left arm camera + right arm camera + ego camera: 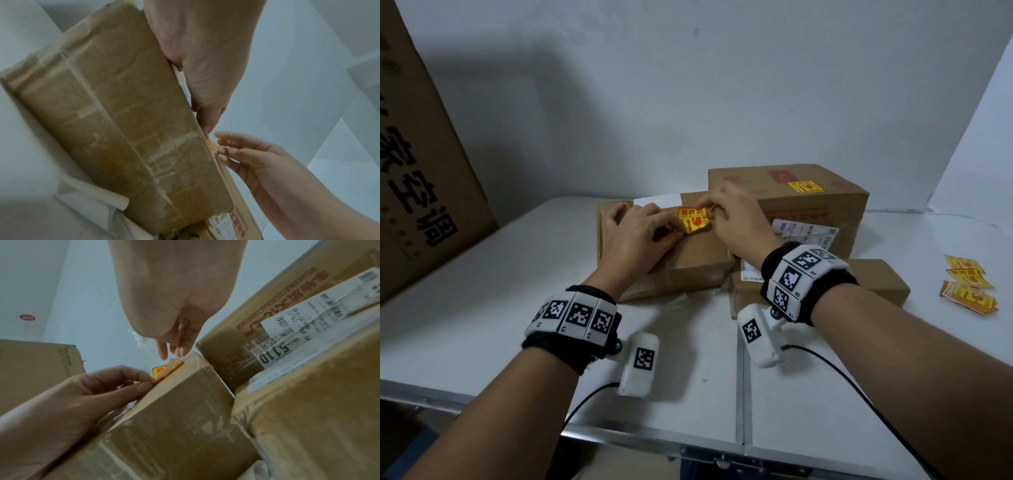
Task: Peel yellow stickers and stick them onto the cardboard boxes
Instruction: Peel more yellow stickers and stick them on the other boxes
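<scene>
Nearest the head camera, two forearms in black wrist bands reach out across the white table [482, 329] to a worn cardboard box [688, 260] sealed with brown tape. The left hand [635, 233] pinches the lower left edge of a yellow fragile sticker [693, 219] between thumb and curled fingers, while the right hand [736, 214] pinches its upper right corner. The sticker lies on the box's top face, between the two hands; the right wrist view shows its near edge lifted slightly off the cardboard [167, 371]. To do this step well, I judge the person should keep the sticker taut between both pinches, lower one edge first, then smooth across with flat fingers so no crease or bubble forms over the tape ridge. Just behind stands a larger box [791, 202] already bearing a yellow sticker [805, 187], and a lower box [876, 277] lies under the right wrist. A loose pile of stickers [967, 284] waits well apart at the right.
</scene>
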